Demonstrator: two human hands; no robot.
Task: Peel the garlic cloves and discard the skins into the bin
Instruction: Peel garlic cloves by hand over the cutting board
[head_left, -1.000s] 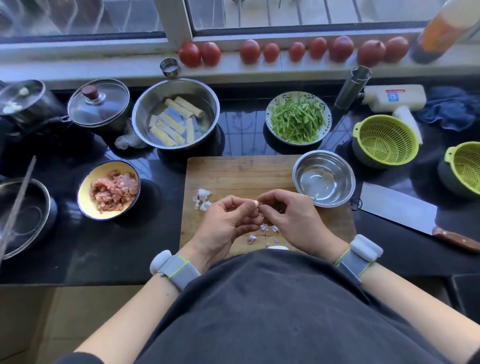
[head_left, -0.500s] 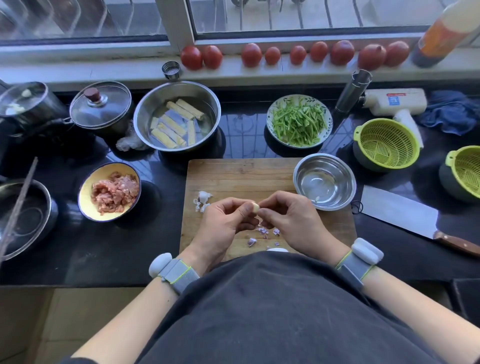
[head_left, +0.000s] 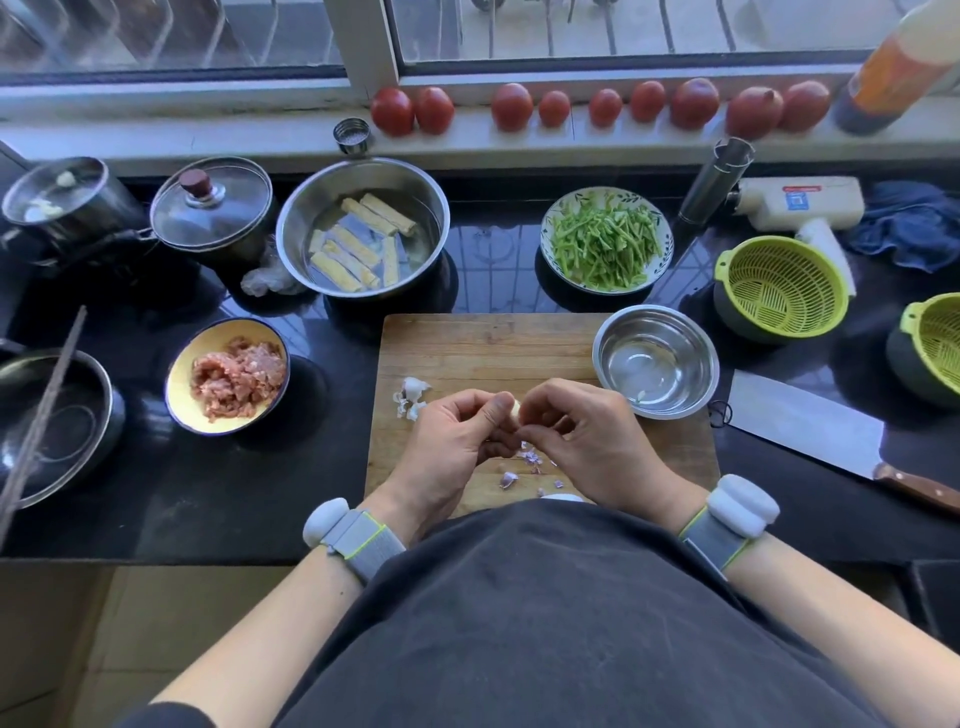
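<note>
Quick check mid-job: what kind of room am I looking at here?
Most likely a home kitchen, at a dark counter under a window. A wooden cutting board, a lidded pot, a bowl of minced meat and a cleaver all point to meal prep.

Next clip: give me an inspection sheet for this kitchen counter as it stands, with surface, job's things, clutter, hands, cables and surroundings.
Surface: wooden cutting board on a black counter.
Job's things: garlic clove held between both hands; purple skin scraps on the board below them; white garlic pieces to the left; small steel bowl on the board's right corner. No bin seen.
Clutter: minced meat bowl, green vegetable plate, large steel bowl, lidded pot, two green colanders, cleaver.
Hands: left hand and right hand both pinch the clove.
Cables: nothing seen.
Surroundings: tomatoes along the windowsill.
</note>
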